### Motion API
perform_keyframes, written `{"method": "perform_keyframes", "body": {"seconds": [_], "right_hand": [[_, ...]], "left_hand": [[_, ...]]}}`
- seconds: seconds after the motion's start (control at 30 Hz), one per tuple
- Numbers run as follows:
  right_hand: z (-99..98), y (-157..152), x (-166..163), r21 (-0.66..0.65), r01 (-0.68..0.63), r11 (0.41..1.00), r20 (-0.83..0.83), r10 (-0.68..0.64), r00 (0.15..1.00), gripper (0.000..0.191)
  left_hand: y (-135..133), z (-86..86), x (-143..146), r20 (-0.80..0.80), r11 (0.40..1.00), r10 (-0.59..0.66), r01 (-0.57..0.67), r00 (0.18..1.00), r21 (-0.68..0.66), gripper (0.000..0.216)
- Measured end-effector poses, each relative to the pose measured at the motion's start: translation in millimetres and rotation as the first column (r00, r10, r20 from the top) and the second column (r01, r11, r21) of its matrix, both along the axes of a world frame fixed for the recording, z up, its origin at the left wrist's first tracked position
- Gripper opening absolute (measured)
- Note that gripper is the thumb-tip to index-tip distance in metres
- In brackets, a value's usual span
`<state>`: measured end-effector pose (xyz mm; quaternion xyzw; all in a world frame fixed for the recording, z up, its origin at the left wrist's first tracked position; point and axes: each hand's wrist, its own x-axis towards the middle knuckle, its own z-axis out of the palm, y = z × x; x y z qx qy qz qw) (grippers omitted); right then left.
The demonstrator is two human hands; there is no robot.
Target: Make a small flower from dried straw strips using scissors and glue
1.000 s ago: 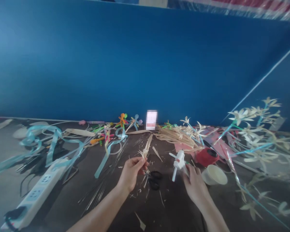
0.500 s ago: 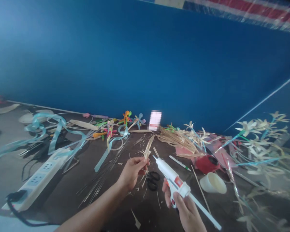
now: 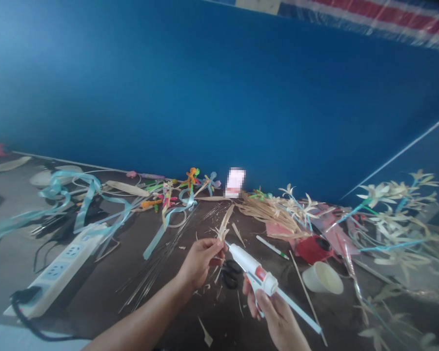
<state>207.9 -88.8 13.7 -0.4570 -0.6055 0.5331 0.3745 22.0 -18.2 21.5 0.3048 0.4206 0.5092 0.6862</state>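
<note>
Between the thumb and fingers of my left hand [image 3: 202, 261] is a pale dried-husk flower [image 3: 224, 229], its long petal pointing away from me. My right hand [image 3: 272, 314] is wrapped round a white hot glue gun [image 3: 254, 268], with a glue stick [image 3: 302, 312] poking out of its back. The gun's nozzle reaches the base of the flower beside my left fingertips; whether it touches cannot be made out. Under the gun lie black-handled scissors [image 3: 230, 274], partly covered by it.
A white power strip [image 3: 60, 265] with a plugged-in cord lies at the left, near blue ribbon [image 3: 86, 195] and thin wires [image 3: 157, 263]. To the right are a paper cup [image 3: 322, 278], a red roll [image 3: 314, 248], dried husks [image 3: 270, 212] and finished-looking husk flowers [image 3: 376, 192]. A blue wall stands behind.
My right hand has brought the glue gun left, so its nozzle is now at the flower. My left hand has stayed nearly still with the flower.
</note>
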Motion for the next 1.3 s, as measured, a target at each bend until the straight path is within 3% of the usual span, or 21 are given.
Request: {"method": "perform_keyframes", "body": {"seconds": [0.33, 0.6, 0.83, 1.1, 1.3], "right_hand": [[-2.3, 2.9, -1.0, 0.025, 0.005, 1.000, 0.007, -0.005, 1.000, 0.029], [14.5, 6.1, -1.0, 0.096, 0.000, 0.995, 0.150, -0.015, 0.989, 0.026], [15.2, 10.0, -3.1, 0.220, 0.141, 0.965, 0.182, -0.183, 0.966, 0.026], [23.2, 7.5, -5.8, 0.203, 0.155, 0.967, 0.065, -0.171, 0.983, 0.038], [23.6, 11.3, -0.4, 0.259, 0.110, 0.960, 0.162, -0.155, 0.975, 0.035]], "left_hand": [[-1.4, 2.7, 0.3, -0.009, 1.000, -0.022, 0.023, 1.000, 0.016, 0.022], [-1.9, 3.8, -0.7, 0.008, 0.999, -0.041, 0.041, 0.999, -0.001, 0.023], [-2.8, 4.5, -1.5, 0.044, 0.998, -0.025, 0.027, 0.999, -0.054, 0.022], [-2.5, 3.6, -1.2, 0.089, 0.993, -0.001, 0.011, 0.996, -0.114, 0.020], [-3.3, 6.6, -0.6, 0.095, 0.996, -0.012, 0.021, 0.995, -0.088, 0.019]]}}
